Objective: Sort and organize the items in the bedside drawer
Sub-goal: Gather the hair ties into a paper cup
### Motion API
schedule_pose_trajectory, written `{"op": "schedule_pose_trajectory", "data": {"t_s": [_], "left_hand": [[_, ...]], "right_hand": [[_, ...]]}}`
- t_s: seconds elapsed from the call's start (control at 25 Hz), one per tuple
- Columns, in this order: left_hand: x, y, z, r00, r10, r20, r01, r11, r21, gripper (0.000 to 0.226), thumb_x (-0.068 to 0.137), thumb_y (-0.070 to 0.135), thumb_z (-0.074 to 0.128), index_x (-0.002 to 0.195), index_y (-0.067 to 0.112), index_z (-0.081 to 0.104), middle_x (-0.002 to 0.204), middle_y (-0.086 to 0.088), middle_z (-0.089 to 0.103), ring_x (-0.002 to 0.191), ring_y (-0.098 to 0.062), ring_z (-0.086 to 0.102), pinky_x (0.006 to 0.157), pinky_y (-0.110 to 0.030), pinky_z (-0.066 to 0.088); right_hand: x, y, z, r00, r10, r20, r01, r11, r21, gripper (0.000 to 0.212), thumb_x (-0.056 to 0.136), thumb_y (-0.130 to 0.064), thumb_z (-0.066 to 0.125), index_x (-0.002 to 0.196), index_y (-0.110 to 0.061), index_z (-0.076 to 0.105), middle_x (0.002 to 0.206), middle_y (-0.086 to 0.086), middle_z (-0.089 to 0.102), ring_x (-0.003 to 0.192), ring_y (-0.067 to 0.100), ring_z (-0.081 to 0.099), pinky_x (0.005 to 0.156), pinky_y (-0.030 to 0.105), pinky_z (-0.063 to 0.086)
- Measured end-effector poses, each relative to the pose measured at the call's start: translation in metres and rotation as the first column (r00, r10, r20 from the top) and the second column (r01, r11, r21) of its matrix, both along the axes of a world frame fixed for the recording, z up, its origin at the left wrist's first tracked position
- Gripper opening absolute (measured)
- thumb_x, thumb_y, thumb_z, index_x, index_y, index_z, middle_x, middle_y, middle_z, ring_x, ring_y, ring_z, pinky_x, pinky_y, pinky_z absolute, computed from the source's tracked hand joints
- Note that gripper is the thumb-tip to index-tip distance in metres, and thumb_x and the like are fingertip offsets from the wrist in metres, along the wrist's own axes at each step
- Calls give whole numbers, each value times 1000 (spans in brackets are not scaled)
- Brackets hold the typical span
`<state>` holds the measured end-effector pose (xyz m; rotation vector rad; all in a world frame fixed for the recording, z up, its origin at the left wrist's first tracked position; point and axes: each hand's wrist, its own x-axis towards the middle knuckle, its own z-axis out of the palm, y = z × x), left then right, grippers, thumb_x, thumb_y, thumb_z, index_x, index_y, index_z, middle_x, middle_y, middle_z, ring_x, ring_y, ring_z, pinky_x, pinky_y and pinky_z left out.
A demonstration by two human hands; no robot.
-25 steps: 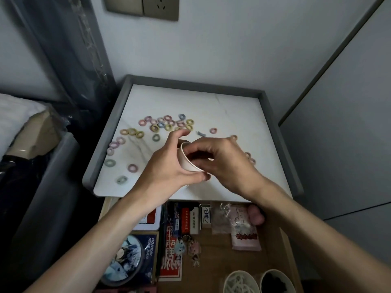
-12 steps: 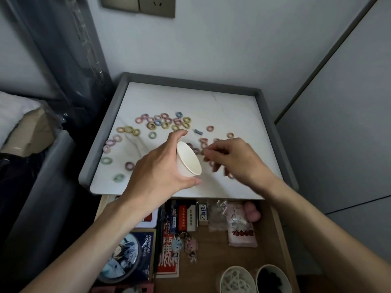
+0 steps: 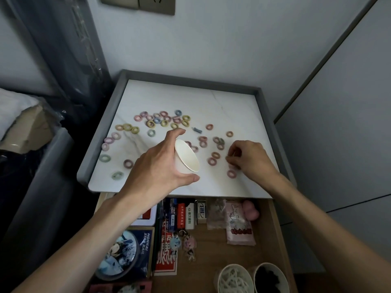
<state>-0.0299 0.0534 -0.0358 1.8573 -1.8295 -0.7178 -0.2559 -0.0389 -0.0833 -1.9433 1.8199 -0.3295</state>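
Paper cup (image 3: 186, 156) is gripped, tilted, in left hand (image 3: 156, 168) — right hand (image 3: 248, 158) curled over hair ties (image 3: 229, 174) on nightstand top (image 3: 232, 106); a pinch cannot be confirmed.

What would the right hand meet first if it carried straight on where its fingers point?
Most likely the pink ring lying just ahead of the right hand, though depth is unclear.

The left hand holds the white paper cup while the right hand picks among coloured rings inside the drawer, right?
Not quite: the head view shows the coloured rings on the white tabletop, not in the drawer. The left hand holds the white paper cup; the right hand picks among the rings.
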Motion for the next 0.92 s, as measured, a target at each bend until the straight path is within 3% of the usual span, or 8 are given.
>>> {"op": "schedule_pose_trajectory", "data": {"t_s": [0.24,0.44,0.52,0.64,0.76,0.92], "left_hand": [[2,0,-1,1000,-8,-22,7,1000,-12,99,67,46,85,144,37,24,108,17,42,99,-8,40,82,-24,33],[2,0,-1,999,-11,-46,10,1000,-20,98,66,45,86,143,36,26,103,21,42,99,-8,41,83,-24,35],[3,0,-1,999,-13,-49,11,1000,-29,98,66,45,86,143,36,27,97,26,42,99,-7,41,82,-24,35],[0,-1,-1,999,-11,-32,10,1000,-22,97,67,45,86,143,36,26,93,32,39,98,-6,38,80,-23,31],[-1,0,-2,1000,-12,-24,11,1000,-20,98,67,46,85,144,37,25,107,17,43,99,-7,38,80,-22,30],[-2,0,-4,1000,-17,-9,17,1000,-20,98,67,47,85,144,37,24,109,16,42,100,-6,38,80,-23,29]], "right_hand": [[-1,-2,-1,995,53,-87,-51,998,21,4,92,-15,66,93,-12,69,89,6,68,81,20,65,74,34,55],[-9,-2,25,1000,23,-14,-23,1000,-6,3,92,-14,68,91,-11,68,85,5,68,75,16,64,67,27,52],[-10,5,35,997,81,3,-81,996,30,1,91,-14,68,91,-12,67,82,0,67,75,12,64,66,23,52],[-4,14,24,973,209,-102,-200,976,91,8,89,-12,69,87,-17,63,88,-5,60,79,13,59,61,13,40],[-3,16,8,948,258,-186,-256,966,34,14,89,-9,66,85,-20,58,95,-4,52,86,18,54,64,21,37],[2,16,8,940,265,-215,-272,962,-3,7,89,-10,64,93,-14,64,95,3,65,89,23,59,75,33,47]]}}
